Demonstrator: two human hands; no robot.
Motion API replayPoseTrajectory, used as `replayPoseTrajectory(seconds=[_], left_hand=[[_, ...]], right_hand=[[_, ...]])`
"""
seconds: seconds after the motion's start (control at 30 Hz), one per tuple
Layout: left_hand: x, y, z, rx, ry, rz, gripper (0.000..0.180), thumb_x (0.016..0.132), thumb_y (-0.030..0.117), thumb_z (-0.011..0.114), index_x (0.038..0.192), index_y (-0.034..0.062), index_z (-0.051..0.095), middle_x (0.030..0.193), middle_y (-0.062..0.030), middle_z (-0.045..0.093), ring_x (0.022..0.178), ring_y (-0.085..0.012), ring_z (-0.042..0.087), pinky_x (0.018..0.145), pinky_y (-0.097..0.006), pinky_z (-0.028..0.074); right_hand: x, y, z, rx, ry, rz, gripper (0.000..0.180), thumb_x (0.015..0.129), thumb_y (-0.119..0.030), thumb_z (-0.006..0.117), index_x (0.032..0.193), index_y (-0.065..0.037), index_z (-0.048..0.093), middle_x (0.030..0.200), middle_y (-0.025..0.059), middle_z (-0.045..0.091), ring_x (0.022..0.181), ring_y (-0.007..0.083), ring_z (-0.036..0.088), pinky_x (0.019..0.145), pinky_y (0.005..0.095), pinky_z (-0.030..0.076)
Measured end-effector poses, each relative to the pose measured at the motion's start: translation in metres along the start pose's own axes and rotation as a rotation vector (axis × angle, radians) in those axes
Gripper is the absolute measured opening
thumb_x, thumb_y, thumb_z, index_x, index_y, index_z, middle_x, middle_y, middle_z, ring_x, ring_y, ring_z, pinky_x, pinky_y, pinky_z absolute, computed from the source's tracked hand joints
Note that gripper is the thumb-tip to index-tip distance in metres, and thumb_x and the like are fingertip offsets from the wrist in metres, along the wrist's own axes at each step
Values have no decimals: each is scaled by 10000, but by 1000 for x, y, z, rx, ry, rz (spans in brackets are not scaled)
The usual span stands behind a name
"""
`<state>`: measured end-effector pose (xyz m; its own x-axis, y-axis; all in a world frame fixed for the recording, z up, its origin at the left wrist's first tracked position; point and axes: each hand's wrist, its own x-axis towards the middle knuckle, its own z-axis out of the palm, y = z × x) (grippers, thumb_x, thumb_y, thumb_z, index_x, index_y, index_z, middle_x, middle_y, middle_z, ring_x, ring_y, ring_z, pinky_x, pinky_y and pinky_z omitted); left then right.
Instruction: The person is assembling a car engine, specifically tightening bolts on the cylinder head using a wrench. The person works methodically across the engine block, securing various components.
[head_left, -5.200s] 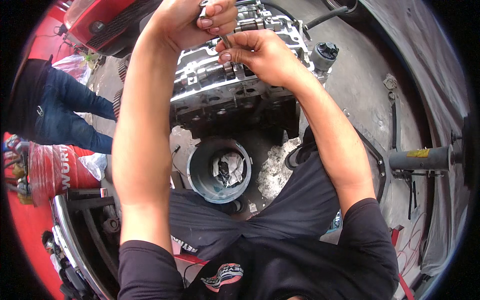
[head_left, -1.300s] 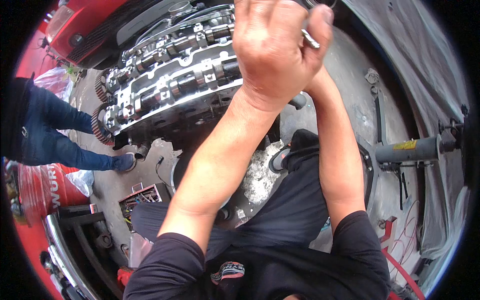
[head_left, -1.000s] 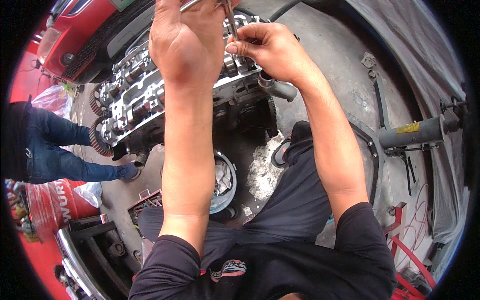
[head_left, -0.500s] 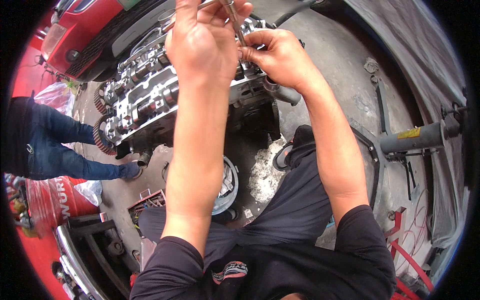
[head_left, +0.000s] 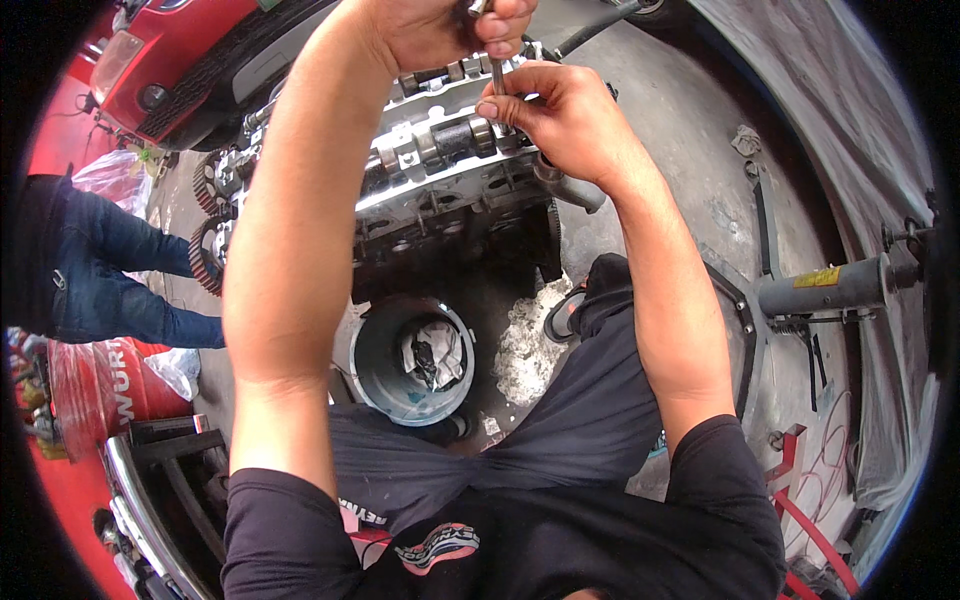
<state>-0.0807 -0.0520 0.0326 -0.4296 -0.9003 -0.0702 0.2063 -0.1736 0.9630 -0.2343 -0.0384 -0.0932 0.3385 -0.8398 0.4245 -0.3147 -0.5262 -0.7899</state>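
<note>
Both of my hands are closed on one slim metal tool shaft [head_left: 496, 72]: my left hand [head_left: 440, 25] is clenched round its upper end at the top edge of the view, and my right hand [head_left: 562, 115] pinches the lower part between thumb and fingertips, just beneath the left. That shaft stands nearly upright over the bare silver engine cylinder head [head_left: 440, 165], its tip down among the camshaft lobes at the head's right end; where exactly it touches I cannot tell. Behind the head sits a red car front [head_left: 175, 65]. To the left, toothed timing gears [head_left: 210, 250] hang off the head's end, near a person's blue-jeaned legs [head_left: 100, 275]. Below the head, between my knees, is a round grey bucket [head_left: 372, 350] with a crumpled rag [head_left: 432, 352] inside. Off right lies a grey cylindrical jack handle [head_left: 830, 288].
</note>
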Motion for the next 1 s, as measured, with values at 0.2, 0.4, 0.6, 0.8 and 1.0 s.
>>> replayPoseTrajectory(seconds=[0.2,0.4,0.6,0.8,1.0], left_hand=[[10,25,-17,294,-286,-227,247,1052,181,517,1084,-23,653,483,19,399,394,-108,375,405,-292,306],[32,25,5,510,-242,-74,210,1039,159,512,980,-13,617,557,-7,452,417,-114,412,407,-302,354],[56,-2,3,621,272,227,265,1002,118,422,821,8,583,568,-86,485,442,-239,491,499,-454,482],[61,-25,-35,-141,344,289,263,995,194,521,817,66,666,725,-101,642,700,-239,665,560,-431,520],[35,13,7,395,415,41,203,979,202,631,852,45,651,696,-48,601,613,-209,616,629,-392,530]], right_hand=[[1,-7,5,-18,-14,-10,316,877,-317,813,989,-25,773,767,179,700,681,260,658,673,391,509],[5,6,1,203,65,-91,240,942,-228,760,1051,-14,755,764,100,708,709,148,619,706,336,506],[31,27,-2,191,47,-37,206,993,-172,697,1097,-3,753,927,40,769,865,107,672,825,289,531],[32,5,12,134,-1,28,216,1020,-176,653,1123,-4,733,906,58,758,863,128,684,833,294,532],[32,20,6,191,-29,24,228,1013,-179,665,1123,11,728,911,65,751,871,128,684,843,292,530]])
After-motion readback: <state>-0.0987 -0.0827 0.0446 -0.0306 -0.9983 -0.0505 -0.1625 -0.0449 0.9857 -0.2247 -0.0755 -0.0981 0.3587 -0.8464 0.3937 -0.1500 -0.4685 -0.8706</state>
